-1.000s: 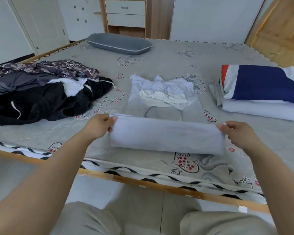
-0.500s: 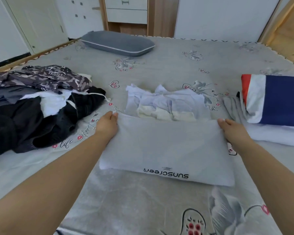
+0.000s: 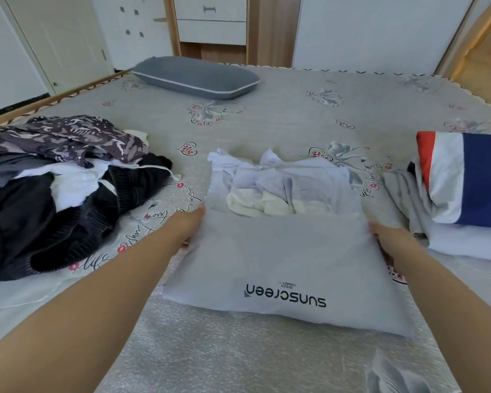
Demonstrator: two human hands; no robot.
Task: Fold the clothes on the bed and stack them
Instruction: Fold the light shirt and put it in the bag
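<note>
Two hands flank a pale lilac-grey garment (image 3: 281,265) lying mid-bed, folded once so its lower panel covers the near half. Far half of the garment is rumpled, with cream lining bunched at the fold line. Fabric looks thin, smooth, slightly puffed along the near edge.

Printed on the folded panel, upside down from this view: "sunscreen" in black, a small triangle mark beside it, and two tiny lines above, too small to read. Bed sheet (image 3: 267,114) carries script including "life".

Left hand (image 3: 186,226) sits at the panel's left edge, fingers tucked at or under the cloth; cannot tell whether it grips. Right hand (image 3: 386,238) at the right edge, fingertips hidden by the fabric; grip also cannot be told.

Unfolded dark pile (image 3: 60,188) lies left, near but apart from the garment. Folded stack (image 3: 465,194) with a red, white and navy item on top lies right, just beside the right hand. Grey pillow (image 3: 194,78) at the far side. Bare sheet lies between the garment and the pillow, and in front of the garment.
</note>
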